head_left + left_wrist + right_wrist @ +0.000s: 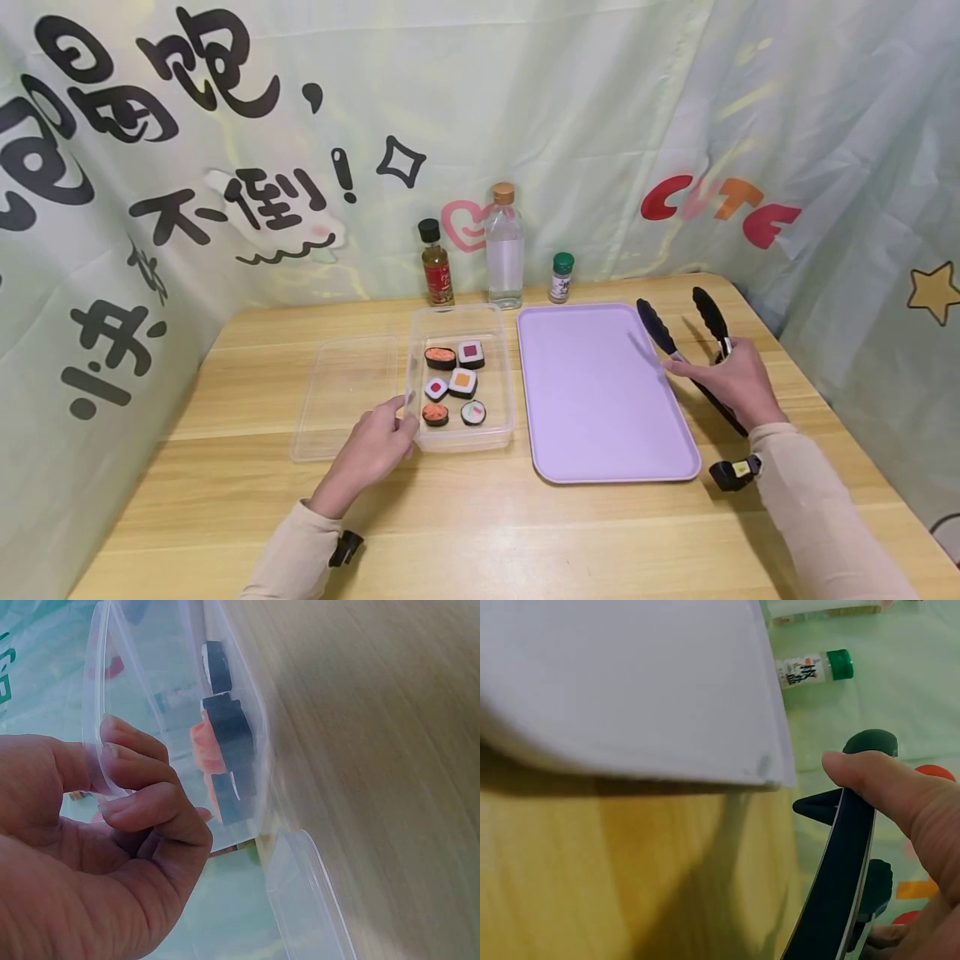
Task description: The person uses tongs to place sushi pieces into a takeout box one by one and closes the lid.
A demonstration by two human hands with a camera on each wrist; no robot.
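Observation:
My left hand (377,446) pinches the near left rim of a clear plastic container (491,442); in the left wrist view, thumb and fingers meet at its wall. Inside lie several sushi pieces, among them a roll with an orange centre (462,382) and an orange-topped piece (435,414). My right hand (738,385) grips a pair of black-tipped tongs (712,398) by the arms, over the right edge of a lilac tray (607,392). The tongs' tips are spread apart with nothing between them. In the right wrist view, the thumb presses on one tong arm (840,862).
A clear lid (348,396) lies left of the container. Along the back stand a red-labelled sauce bottle (438,271), a tall clear bottle (505,254) with an orange cap and a green-capped shaker (561,279). A printed curtain hangs behind the wooden table (480,533).

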